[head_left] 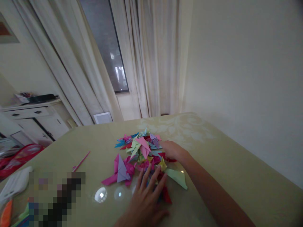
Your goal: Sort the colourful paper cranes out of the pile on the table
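Note:
A heap of folded paper pieces (142,151) in pink, blue, green, yellow and purple lies on the yellowish table (224,170). My left hand (148,198) rests flat on the near side of the heap, fingers spread over dark red and blue pieces. My right hand (171,149) reaches to the far right side of the heap, with its fingers curled down into the pieces. What those fingers hold, if anything, is hidden. A pale green folded piece (177,177) lies between my two arms. A pink and purple piece (119,171) sits at the left of the heap.
A pink stick (81,161) lies on the table to the left. At the far left stand a white object (14,184) and an orange thing (6,214). Behind the table are curtains (151,63), a dark window, a white cabinet (35,119) and a red bag (19,156).

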Demonstrator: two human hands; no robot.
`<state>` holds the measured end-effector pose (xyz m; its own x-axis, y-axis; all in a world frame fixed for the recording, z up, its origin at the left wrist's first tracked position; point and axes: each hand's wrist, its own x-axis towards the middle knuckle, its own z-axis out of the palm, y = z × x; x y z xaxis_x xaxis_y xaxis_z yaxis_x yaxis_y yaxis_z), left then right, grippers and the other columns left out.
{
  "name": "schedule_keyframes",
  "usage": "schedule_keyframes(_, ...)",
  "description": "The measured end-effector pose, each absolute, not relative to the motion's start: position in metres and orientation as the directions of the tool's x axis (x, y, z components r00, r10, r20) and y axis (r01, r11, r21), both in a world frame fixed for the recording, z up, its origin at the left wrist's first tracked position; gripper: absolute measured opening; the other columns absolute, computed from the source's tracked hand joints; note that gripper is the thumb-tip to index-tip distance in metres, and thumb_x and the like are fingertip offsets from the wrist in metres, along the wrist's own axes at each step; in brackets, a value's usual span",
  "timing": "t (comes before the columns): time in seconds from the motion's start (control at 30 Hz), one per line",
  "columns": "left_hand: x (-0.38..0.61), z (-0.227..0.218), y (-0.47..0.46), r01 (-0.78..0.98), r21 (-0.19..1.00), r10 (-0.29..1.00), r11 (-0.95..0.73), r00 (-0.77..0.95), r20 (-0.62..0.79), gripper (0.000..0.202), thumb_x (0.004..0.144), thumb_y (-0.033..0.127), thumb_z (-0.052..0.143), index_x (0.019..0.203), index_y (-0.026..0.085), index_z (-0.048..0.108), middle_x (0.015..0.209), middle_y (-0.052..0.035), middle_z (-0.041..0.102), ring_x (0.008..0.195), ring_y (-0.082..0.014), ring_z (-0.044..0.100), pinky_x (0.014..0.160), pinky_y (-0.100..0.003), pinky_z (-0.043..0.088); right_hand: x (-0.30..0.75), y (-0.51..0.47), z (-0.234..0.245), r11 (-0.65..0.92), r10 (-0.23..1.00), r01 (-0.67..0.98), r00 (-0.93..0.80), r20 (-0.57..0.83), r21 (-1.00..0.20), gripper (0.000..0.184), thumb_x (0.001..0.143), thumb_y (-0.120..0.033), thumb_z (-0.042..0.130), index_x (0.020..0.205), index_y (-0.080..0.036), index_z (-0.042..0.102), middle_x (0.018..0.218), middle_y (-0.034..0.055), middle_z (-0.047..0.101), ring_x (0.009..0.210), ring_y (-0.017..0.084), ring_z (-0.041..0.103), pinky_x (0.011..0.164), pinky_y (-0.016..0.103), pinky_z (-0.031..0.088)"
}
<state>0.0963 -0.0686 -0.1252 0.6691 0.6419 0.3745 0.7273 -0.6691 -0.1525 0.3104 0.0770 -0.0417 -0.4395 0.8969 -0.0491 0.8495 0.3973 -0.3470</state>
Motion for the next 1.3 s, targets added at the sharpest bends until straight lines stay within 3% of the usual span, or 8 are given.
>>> schedule_keyframes(0.13,0.133,-0.101,-0.024,0.625,-0.141,0.568,-0.768,0.766,0.302,0.073,0.101,0.053,0.057,0.165,0.025,0.035,0.171,-0.0101,0.041,0.155,-0.0361,0.036,0.129,-0.06,0.024,0.323,0.083,-0.028,0.432,0.886,0.818,-0.464,0.008,-0.381,0.058,0.079,0.0,0.068,0.134,-0.02,0.068,0.109,0.0099,0.081,0.101,0.025,0.075,0.08,0.026,0.05)
schedule_keyframes(0.27,0.167,-0.098,0.007,0.505,-0.098,0.471,-0.857,0.847,0.248,0.051,0.106,0.036,0.05,0.156,0.025,0.048,0.158,-0.0108,0.056,0.147,-0.0314,0.048,0.127,-0.053,0.031,0.343,0.089,-0.016,0.403,0.911,0.817,-0.402,0.093,-0.412,0.06,0.087,-0.002,0.061,0.145,-0.02,0.06,0.105,0.0066,0.079,0.093,0.019,0.073,0.08,0.024,0.048)
schedule_keyframes(0.5,0.163,-0.082,0.025,0.756,0.032,0.757,-0.654,0.653,0.019,0.031,0.101,0.026,0.057,0.13,0.024,0.067,0.143,-0.0117,0.067,0.138,-0.0347,0.058,0.12,-0.061,0.038,0.377,0.102,-0.034,0.231,0.973,0.883,-0.208,0.102,-0.409,0.057,0.088,-0.019,0.074,0.144,-0.012,0.062,0.129,0.0238,0.071,0.117,0.034,0.07,0.097,0.04,0.05)
schedule_keyframes(0.73,0.103,-0.049,0.045,0.912,-0.069,0.903,-0.404,0.386,-0.188,0.044,0.093,0.0,0.044,0.127,0.013,0.069,0.127,-0.0218,0.072,0.122,-0.0412,0.07,0.102,-0.062,0.052,0.338,0.112,-0.075,0.348,0.936,0.762,-0.319,0.151,-0.546,0.063,0.092,-0.025,0.075,0.151,-0.017,0.056,0.146,0.0197,0.062,0.134,0.032,0.061,0.113,0.043,0.047)
schedule_keyframes(0.9,0.07,-0.035,0.054,0.945,-0.051,0.92,-0.322,0.3,-0.253,0.042,0.086,0.008,0.063,0.127,0.013,0.068,0.131,-0.0199,0.07,0.122,-0.0398,0.07,0.1,-0.054,0.055,0.303,0.108,-0.092,0.515,0.84,0.595,-0.494,0.225,-0.617,0.07,0.086,-0.023,0.082,0.151,-0.022,0.057,0.154,0.0124,0.059,0.142,0.027,0.056,0.12,0.039,0.042)
schedule_keyframes(1.03,0.078,-0.026,0.041,0.886,0.151,0.862,-0.438,0.462,-0.208,0.05,0.076,0.028,0.083,0.122,0.02,0.069,0.134,-0.0122,0.067,0.129,-0.0353,0.062,0.109,-0.048,0.052,0.298,0.105,-0.097,0.513,0.851,0.602,-0.448,0.273,-0.612,0.066,0.093,-0.028,0.075,0.155,-0.025,0.053,0.161,0.0127,0.053,0.15,0.029,0.047,0.125,0.047,0.036)
schedule_keyframes(1.17,0.109,-0.039,0.021,0.648,0.442,0.589,-0.62,0.757,-0.283,0.066,0.065,0.033,0.09,0.126,0.027,0.067,0.13,-0.0077,0.066,0.122,-0.0333,0.064,0.105,-0.048,0.057,0.293,0.101,-0.104,0.412,0.906,0.711,-0.388,0.171,-0.57,0.07,0.095,-0.035,0.074,0.159,-0.019,0.049,0.164,0.02,0.048,0.151,0.037,0.045,0.124,0.055,0.034)
schedule_keyframes(1.3,0.132,-0.054,0.008,0.584,0.384,0.502,-0.715,0.811,-0.3,0.072,0.055,0.017,0.091,0.124,0.021,0.069,0.131,-0.016,0.067,0.124,-0.0398,0.064,0.101,-0.053,0.059,0.282,0.093,-0.103,0.492,0.823,0.601,-0.557,0.112,-0.63,0.078,0.087,-0.04,0.084,0.157,-0.022,0.053,0.159,0.0139,0.057,0.143,0.032,0.057,0.121,0.042,0.042)
